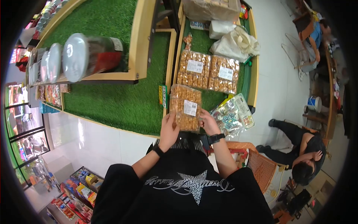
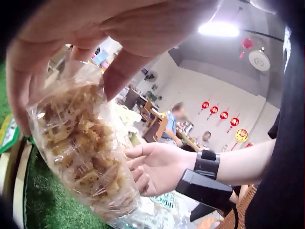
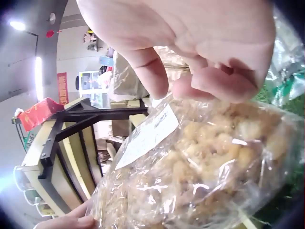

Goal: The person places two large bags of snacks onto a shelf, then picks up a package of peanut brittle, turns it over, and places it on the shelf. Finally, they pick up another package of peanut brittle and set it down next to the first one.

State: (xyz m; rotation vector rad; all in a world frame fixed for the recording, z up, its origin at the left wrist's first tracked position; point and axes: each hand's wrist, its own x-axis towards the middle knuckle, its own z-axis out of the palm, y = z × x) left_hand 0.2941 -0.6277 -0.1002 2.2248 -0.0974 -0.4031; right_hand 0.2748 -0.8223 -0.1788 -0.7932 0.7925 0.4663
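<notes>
Between both hands is a clear plastic pack of golden-brown snack pieces (image 1: 188, 118) with a white label, held in front of the body. My left hand (image 1: 169, 130) grips its left edge; in the left wrist view the thumb and fingers go round the wrapped pack (image 2: 81, 148). On the opposite edge, my right hand (image 1: 211, 123) pinches the plastic, with curled fingertips beside the label (image 3: 150, 136) in the right wrist view. Two similar labelled packs (image 1: 193, 69) (image 1: 223, 74) lie side by side just beyond, on green artificial turf.
A clear bag with a printed card (image 1: 233, 117) lies right of the held pack. Farther back are a white plastic bag (image 1: 236, 44) and a large wrapped bundle (image 1: 212, 9). Lidded jars (image 1: 76, 58) stand on the raised wooden shelf at left. A person (image 1: 309, 153) sits at right.
</notes>
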